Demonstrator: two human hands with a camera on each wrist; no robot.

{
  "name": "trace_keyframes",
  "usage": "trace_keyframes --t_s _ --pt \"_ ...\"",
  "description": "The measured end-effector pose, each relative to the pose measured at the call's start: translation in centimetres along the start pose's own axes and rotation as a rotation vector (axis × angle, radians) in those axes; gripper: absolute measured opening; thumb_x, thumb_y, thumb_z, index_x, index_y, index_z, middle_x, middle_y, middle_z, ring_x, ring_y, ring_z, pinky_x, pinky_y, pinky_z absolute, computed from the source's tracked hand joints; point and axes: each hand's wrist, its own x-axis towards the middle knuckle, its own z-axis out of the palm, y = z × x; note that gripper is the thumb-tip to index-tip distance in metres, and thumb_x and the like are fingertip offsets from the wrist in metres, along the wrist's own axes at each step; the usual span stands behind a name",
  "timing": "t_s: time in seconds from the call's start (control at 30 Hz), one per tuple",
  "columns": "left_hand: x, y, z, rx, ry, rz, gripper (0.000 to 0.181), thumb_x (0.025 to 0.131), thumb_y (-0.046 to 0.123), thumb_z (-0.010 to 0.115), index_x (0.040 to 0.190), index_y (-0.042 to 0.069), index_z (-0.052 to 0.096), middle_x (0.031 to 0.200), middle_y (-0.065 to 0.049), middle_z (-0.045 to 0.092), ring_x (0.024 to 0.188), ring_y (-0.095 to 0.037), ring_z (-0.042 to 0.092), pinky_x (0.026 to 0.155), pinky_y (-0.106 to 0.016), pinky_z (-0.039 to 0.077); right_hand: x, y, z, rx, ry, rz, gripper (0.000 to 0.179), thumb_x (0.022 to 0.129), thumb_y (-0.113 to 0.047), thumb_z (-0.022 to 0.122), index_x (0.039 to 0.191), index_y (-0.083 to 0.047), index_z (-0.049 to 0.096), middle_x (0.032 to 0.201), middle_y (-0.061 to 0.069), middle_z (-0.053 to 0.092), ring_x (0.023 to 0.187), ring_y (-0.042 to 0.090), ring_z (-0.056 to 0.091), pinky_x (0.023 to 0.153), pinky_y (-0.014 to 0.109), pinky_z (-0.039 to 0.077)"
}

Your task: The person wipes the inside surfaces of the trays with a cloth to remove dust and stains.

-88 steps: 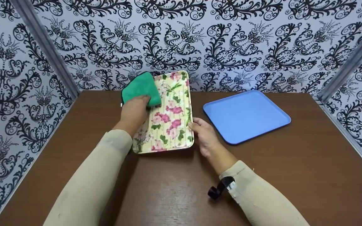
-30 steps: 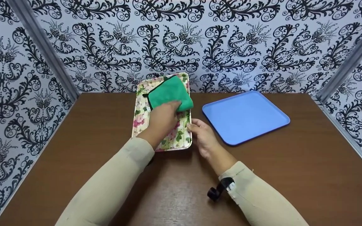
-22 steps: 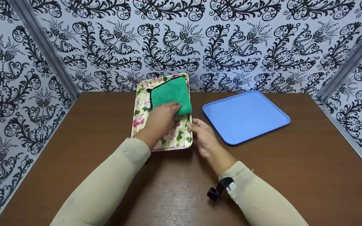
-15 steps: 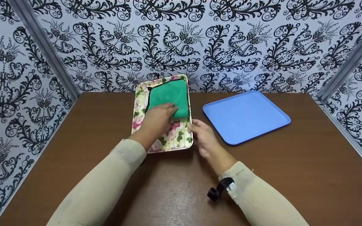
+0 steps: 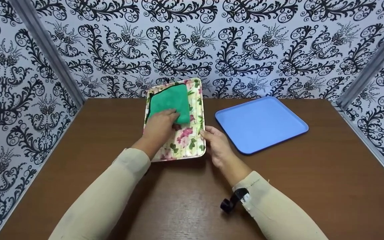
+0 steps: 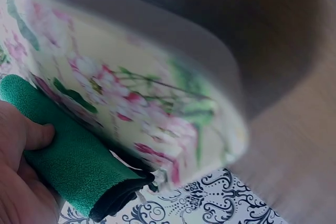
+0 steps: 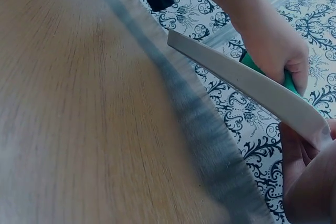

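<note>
Two-handed hold on a cloth and a tray: the left grip (image 5: pixel 160 123), a bare hand, pinches a green cloth (image 5: pixel 170 101) between thumb and fingers, while the right grip (image 5: pixel 217 145) clasps the side rim of a floral tray (image 5: pixel 187 143), thumb on the upper face. The cloth lies against the upper part of the tray's printed face; it appears folded in the left wrist view, with a fuzzy, terry-like nap and a black edge, and should prove soft, light and pliable, best held by its bunched folds. The tray is tilted, its far end raised; it is rectangular with rounded corners, a shallow raised rim and a glossy ground of pink blossoms and green leaves. It looks like thin moulded plastic, probably light, stiff and somewhat slippery, so the rim offers the surest hold. Near its right side, a plain blue tray (image 5: pixel 262 125) of similar form rests flat on the brown wood-grained counter (image 5: pixel 182 196). Behind stands a white panel (image 5: pixel 198 43) patterned with black scrolls.
</note>
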Motion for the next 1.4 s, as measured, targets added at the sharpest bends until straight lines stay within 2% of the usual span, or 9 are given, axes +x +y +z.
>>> trace_keyframes --t_s 0.07,0.3,0.53,0.7,1.03,1.17,1.3,1.4 --pt "-0.1 -0.3 0.0 -0.003 -0.002 -0.021 0.046 0.093 0.002 0.072 0.138 0.006 0.066 0.147 -0.012 0.063 0.137 -0.032 0.059 0.117 -0.045 0.046 0.1 0.0 0.0 0.001 0.001 -0.001 0.022 0.101 -0.008 0.058 0.119 0.002 0.064 0.085 0.0 0.071 0.074 0.013 0.068 0.067 0.029 0.057" --pt "-0.4 -1.5 0.3 -0.002 0.035 -0.048 0.045 0.092 0.014 0.078 0.135 0.005 0.068 0.143 -0.014 0.065 0.133 -0.034 0.062 0.116 -0.047 0.048 0.1 0.2 0.0 0.002 0.01 -0.006 0.019 0.1 -0.007 0.059 0.117 0.001 0.065 0.085 0.001 0.071 0.075 0.013 0.068 0.068 0.029 0.056" --pt "-0.5 -2.2 0.3 -0.003 0.003 -0.105 0.045 0.094 -0.005 0.062 0.138 0.005 0.066 0.147 -0.014 0.062 0.137 -0.034 0.059 0.119 -0.047 0.045 0.2 0.1 0.0 0.008 0.017 -0.008 0.021 0.1 -0.007 0.06 0.119 0.002 0.064 0.087 0.001 0.071 0.076 0.013 0.068 0.068 0.029 0.057" --pt "-0.5 -2.7 0.5 0.007 -0.016 -0.129 0.046 0.094 -0.006 0.058 0.138 0.004 0.066 0.148 -0.014 0.061 0.138 -0.035 0.058 0.119 -0.047 0.044 0.2 0.0 0.0 0.017 0.029 -0.003 0.022 0.101 -0.007 0.059 0.12 0.002 0.063 0.086 0.001 0.071 0.075 0.013 0.068 0.066 0.028 0.057" --pt "-1.1 -2.9 0.7 -0.118 -0.079 -0.289 0.053 0.096 -0.002 0.058 0.148 0.007 0.058 0.154 -0.013 0.056 0.14 -0.038 0.054 0.118 -0.051 0.044 0.2 0.2 0.0 0.017 0.031 -0.02 0.022 0.101 -0.007 0.059 0.12 0.002 0.065 0.085 0.0 0.072 0.072 0.012 0.068 0.065 0.027 0.057" --pt "-1.1 -2.6 0.9 -0.179 -0.043 -0.332 0.055 0.094 -0.004 0.055 0.148 0.008 0.058 0.151 -0.012 0.059 0.136 -0.037 0.058 0.114 -0.052 0.048 0.2 0.2 0.0 0.003 0.029 -0.035 0.021 0.1 -0.007 0.06 0.118 0.002 0.066 0.085 0.0 0.072 0.073 0.013 0.068 0.066 0.027 0.056" --pt "-1.0 -2.1 1.1 -0.212 0.015 -0.342 0.053 0.093 -0.003 0.056 0.145 0.008 0.061 0.144 -0.013 0.064 0.13 -0.037 0.063 0.11 -0.051 0.051 0.3 0.2 0.0 -0.001 0.03 -0.037 0.021 0.1 -0.007 0.06 0.118 0.002 0.066 0.085 0.0 0.073 0.074 0.013 0.068 0.067 0.028 0.056" --pt "-0.9 -1.4 1.2 -0.219 0.034 -0.34 0.051 0.094 -0.001 0.058 0.143 0.008 0.063 0.141 -0.013 0.067 0.127 -0.036 0.065 0.108 -0.052 0.053 0.2 0.2 0.0 0.003 0.032 -0.034 0.021 0.1 -0.007 0.06 0.118 0.003 0.065 0.085 0.001 0.073 0.074 0.014 0.069 0.067 0.028 0.057"
